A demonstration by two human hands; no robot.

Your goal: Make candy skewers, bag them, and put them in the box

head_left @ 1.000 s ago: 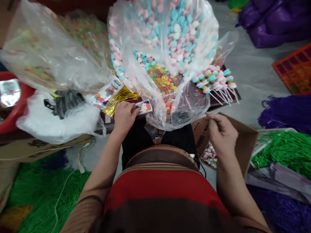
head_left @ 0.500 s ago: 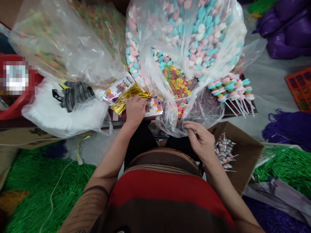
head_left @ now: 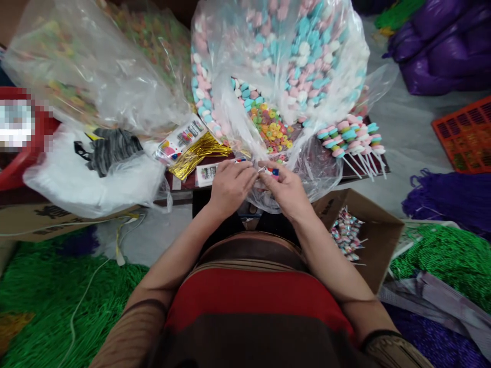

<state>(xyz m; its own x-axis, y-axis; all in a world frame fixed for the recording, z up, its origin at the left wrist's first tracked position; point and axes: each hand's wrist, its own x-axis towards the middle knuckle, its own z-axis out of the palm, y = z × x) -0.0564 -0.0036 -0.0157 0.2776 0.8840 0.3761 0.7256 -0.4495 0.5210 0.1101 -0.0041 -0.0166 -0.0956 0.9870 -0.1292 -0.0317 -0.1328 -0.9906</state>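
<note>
Both my hands meet at the table's front edge. My right hand (head_left: 289,191) pinches a small printed packaging bag (head_left: 271,170), mostly covered by the fingers. The fingertips of my left hand (head_left: 233,186) come together at the bag's left side. Under my left hand lies a stack of printed bags (head_left: 207,175), partly hidden. Gold twist ties (head_left: 197,155) and another stack of printed bags (head_left: 183,139) lie just beyond. Behind my hands, an opened clear bag holds colourful ring gummies (head_left: 271,128).
A large bag of pink, blue and white marshmallows (head_left: 307,61) stands behind. Marshmallow skewers (head_left: 351,135) lie at the right. Below them, a cardboard box (head_left: 378,250) holds wrapped skewers. At the left are white plastic bags (head_left: 95,189) and a red basin (head_left: 19,168).
My right hand has moved left and up and now holds a printed bag. My left hand has shifted right off the gold ties to meet it. The view has shifted slightly.
</note>
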